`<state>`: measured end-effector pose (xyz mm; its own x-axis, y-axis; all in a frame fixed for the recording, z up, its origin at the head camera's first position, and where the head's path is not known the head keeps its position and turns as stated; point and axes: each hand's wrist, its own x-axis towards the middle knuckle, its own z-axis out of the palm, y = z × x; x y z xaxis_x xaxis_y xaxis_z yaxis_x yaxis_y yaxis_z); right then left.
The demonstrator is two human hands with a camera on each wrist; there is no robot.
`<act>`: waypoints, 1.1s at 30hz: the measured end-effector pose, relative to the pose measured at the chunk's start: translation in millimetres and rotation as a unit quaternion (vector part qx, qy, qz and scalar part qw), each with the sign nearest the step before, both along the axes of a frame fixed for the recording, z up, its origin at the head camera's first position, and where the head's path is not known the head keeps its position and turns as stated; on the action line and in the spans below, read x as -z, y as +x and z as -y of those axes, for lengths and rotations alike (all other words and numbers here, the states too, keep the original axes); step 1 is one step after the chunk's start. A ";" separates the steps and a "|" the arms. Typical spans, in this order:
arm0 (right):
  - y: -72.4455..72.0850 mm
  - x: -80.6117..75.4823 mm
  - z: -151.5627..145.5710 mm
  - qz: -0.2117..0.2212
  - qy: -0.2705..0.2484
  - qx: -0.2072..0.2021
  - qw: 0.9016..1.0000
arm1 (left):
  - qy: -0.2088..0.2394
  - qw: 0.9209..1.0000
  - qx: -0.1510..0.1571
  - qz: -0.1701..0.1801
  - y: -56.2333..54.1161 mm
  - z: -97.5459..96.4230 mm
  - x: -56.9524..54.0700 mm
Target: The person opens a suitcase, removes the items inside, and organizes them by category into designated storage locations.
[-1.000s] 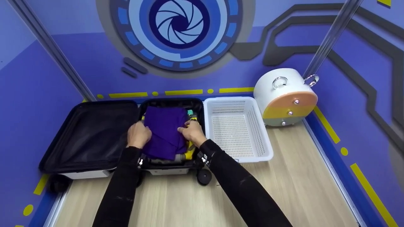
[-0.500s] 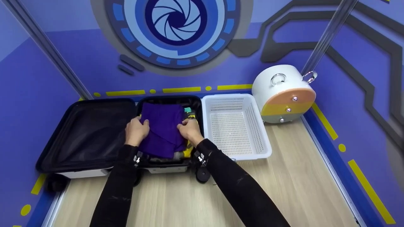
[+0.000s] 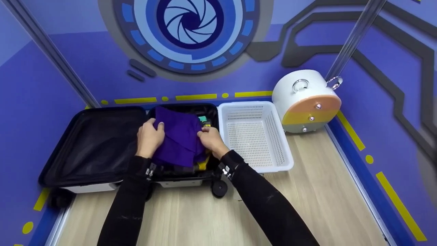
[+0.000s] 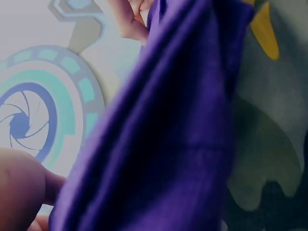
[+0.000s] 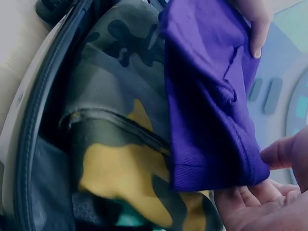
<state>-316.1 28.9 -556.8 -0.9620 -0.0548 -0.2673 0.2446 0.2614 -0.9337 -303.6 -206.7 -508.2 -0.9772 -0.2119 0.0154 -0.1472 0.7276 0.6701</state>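
A folded purple cloth garment is held by both hands over the right half of an open black-lined suitcase. My left hand grips its left edge. The right hand pinches the opposite edge, thumb above and fingers beneath, as the right wrist view shows. There the garment hangs in soft folds, raised off a camouflage garment in grey, green and yellow. The left wrist view is mostly filled by the purple cloth, with camouflage fabric behind it.
The suitcase's other half lies flat at the left, with dark lining. A white perforated basket stands against the suitcase's right side. Beyond it sits a round white drawer box with coloured drawers. Patterned walls enclose the wooden surface.
Both hands have lifted the purple garment. Its near edge has risen and its left far corner now tilts up. The head view has shifted slightly.
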 end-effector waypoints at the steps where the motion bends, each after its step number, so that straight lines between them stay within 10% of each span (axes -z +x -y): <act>1: 0.9 -1.7 -2.5 0.000 -0.010 -0.002 1.000 | 0.002 1.000 0.000 -0.006 1.1 -2.2 -1.8; 12: -1.3 -19.6 -39.0 -0.057 -0.048 0.016 0.997 | 0.041 0.994 0.036 -0.099 5.7 -31.7 -24.1; 33: -3.5 -51.0 -184.5 -0.107 0.143 0.017 0.984 | 0.077 0.980 0.183 -0.024 -1.0 -154.5 -19.9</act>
<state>-319.6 213.4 -505.8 -0.9980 0.0259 -0.0575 0.0626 0.5161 -0.8542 -304.6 -52.2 -488.4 -0.9871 0.1490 0.0578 0.1384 0.6155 0.7759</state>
